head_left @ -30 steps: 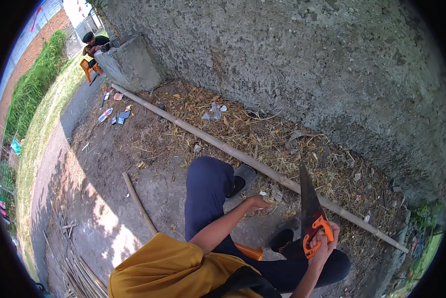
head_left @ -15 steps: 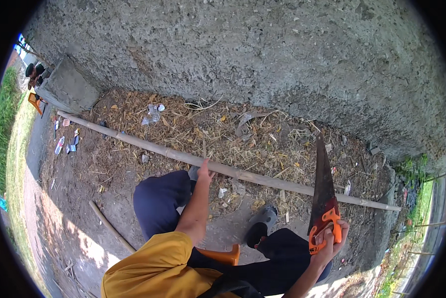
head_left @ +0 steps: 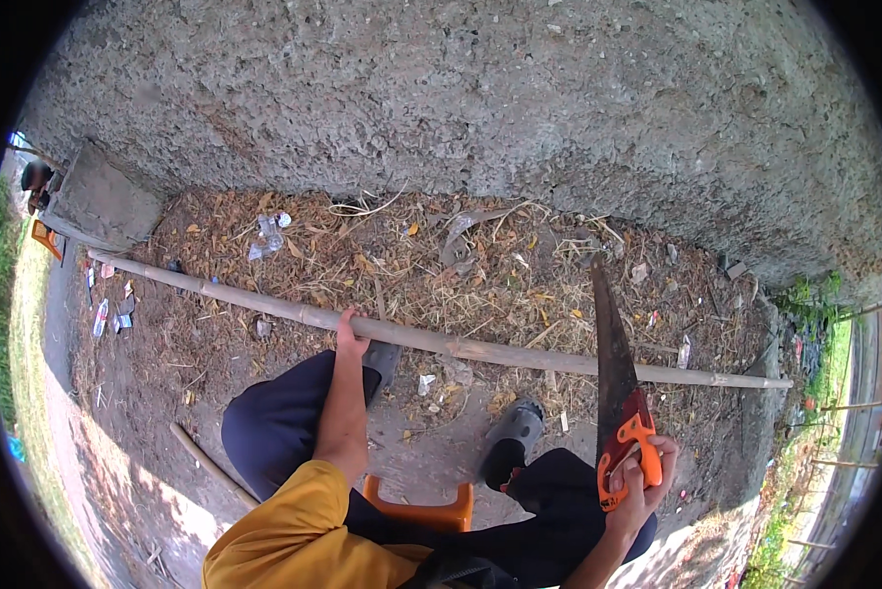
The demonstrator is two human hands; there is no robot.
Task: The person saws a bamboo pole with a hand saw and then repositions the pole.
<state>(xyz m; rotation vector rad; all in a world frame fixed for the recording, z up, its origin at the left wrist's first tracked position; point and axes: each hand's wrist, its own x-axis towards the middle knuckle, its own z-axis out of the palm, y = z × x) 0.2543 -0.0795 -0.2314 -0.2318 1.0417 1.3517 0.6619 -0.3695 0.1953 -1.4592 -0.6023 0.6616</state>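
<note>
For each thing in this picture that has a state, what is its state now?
Left hand: resting on the bamboo pole.
Right hand: closed round the saw's orange handle.
Hand saw: held up, blade pointing away, clear of the pole.
Bamboo pole: lying flat on the ground, uncut.
Orange stool: under the person, mostly hidden.
</note>
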